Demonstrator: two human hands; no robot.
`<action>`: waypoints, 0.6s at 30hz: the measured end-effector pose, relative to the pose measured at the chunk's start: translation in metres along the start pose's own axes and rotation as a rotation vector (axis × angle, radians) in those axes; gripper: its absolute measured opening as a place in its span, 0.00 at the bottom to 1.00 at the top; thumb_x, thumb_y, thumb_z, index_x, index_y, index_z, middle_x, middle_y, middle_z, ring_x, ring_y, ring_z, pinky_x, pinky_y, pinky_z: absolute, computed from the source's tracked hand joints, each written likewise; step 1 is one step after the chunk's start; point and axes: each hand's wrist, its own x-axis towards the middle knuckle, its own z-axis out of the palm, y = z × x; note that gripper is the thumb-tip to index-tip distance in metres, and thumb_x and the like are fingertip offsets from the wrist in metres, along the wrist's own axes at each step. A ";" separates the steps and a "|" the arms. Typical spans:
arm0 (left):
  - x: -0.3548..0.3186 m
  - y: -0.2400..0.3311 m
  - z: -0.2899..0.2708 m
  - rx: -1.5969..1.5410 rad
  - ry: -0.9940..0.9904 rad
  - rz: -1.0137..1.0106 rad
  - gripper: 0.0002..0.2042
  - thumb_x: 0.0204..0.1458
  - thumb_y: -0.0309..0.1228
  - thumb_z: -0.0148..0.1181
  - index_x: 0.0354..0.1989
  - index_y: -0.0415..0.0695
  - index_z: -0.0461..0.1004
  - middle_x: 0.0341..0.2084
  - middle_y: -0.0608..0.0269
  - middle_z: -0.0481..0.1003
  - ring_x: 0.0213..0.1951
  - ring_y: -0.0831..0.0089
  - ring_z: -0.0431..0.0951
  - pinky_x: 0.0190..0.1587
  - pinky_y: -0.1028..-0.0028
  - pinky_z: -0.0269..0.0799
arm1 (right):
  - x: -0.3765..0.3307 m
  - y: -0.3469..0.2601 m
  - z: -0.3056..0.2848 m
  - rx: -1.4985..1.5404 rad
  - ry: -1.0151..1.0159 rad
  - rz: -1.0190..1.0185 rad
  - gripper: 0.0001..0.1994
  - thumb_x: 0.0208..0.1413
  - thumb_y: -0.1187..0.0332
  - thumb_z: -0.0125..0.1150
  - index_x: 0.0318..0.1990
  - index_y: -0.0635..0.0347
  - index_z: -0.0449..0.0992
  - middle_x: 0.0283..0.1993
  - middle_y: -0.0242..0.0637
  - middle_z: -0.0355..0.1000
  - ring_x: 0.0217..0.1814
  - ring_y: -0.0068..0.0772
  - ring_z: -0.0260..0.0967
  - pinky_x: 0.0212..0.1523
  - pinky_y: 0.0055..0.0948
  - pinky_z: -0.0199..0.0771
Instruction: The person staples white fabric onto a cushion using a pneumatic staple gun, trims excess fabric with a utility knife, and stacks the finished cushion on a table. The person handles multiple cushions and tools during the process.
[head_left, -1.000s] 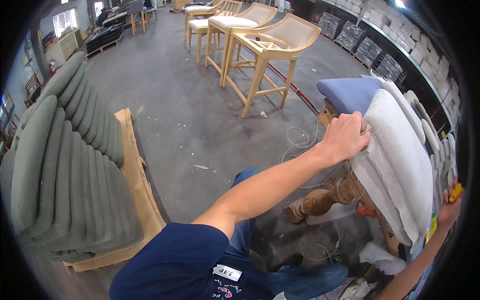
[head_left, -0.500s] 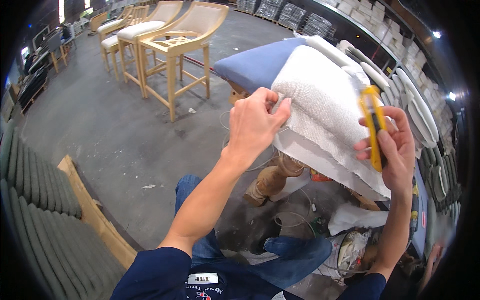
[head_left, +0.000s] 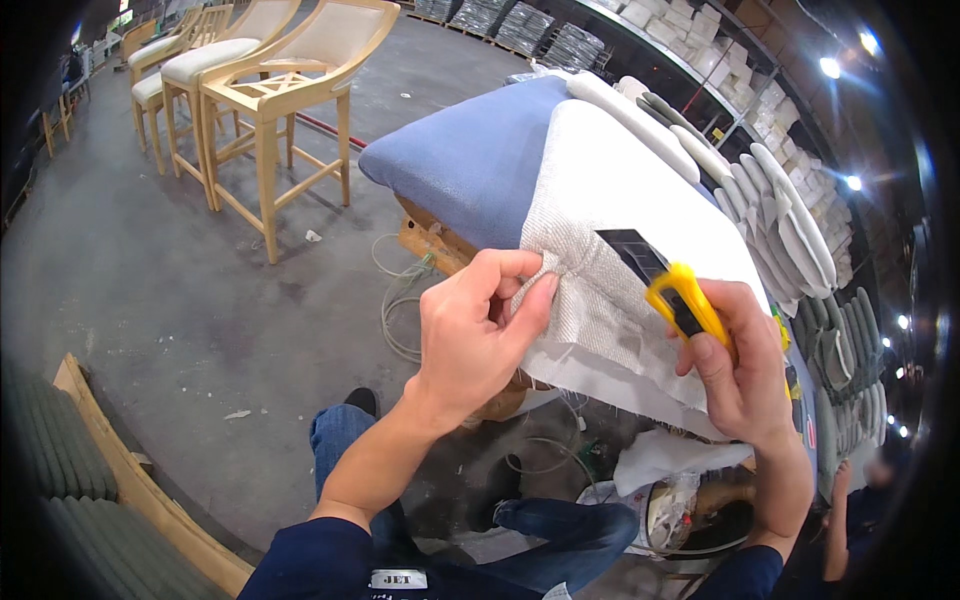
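Note:
A white woven fabric piece (head_left: 640, 190) lies over the corner of a blue padded worktop (head_left: 470, 150), its frayed edge hanging toward me. Between thumb and fingers, my left hand (head_left: 475, 325) pinches the gathered corner of that fabric. My right hand (head_left: 735, 355) is wrapped round a yellow utility knife (head_left: 690, 305). The knife's dark blade is extended, pointing up and left above the fabric, apart from it. Beneath the pinched corner a strip of thin pale backing (head_left: 620, 385) hangs down.
Light wooden bar chairs (head_left: 285, 90) stand at the far left. Grey cushion pads (head_left: 65, 450) are stacked near left beside a wooden board (head_left: 150, 480). More pads (head_left: 775, 220) line the right. Coiled thin hose (head_left: 400, 320) hangs under the worktop. Another person's arm (head_left: 838, 520) shows at lower right.
The knife has come left and down, nearer the pinched corner, and its blade now points up-left. My left hand keeps its pinch on the fabric. The whole view has shifted.

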 end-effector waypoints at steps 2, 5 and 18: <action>0.000 0.001 0.000 -0.010 0.030 0.013 0.07 0.56 0.23 0.72 0.40 0.37 0.81 0.20 0.71 0.72 0.22 0.85 0.67 0.25 0.79 0.63 | 0.008 0.000 0.003 -0.314 0.012 -0.168 0.14 0.73 0.63 0.57 0.55 0.65 0.70 0.40 0.39 0.78 0.31 0.27 0.76 0.37 0.27 0.76; -0.002 0.000 0.005 -0.006 0.078 0.039 0.07 0.55 0.23 0.72 0.40 0.41 0.80 0.19 0.67 0.69 0.19 0.77 0.65 0.23 0.74 0.62 | 0.015 -0.010 -0.002 -0.398 -0.059 -0.082 0.17 0.65 0.71 0.65 0.58 0.65 0.71 0.37 0.48 0.79 0.30 0.48 0.78 0.34 0.35 0.76; 0.001 -0.015 0.009 0.145 0.174 0.420 0.13 0.48 0.14 0.71 0.42 0.37 0.81 0.20 0.66 0.70 0.20 0.76 0.64 0.23 0.74 0.58 | 0.032 -0.004 0.003 -0.474 -0.144 -0.169 0.32 0.59 0.74 0.64 0.73 0.51 0.70 0.30 0.42 0.72 0.27 0.41 0.71 0.30 0.39 0.71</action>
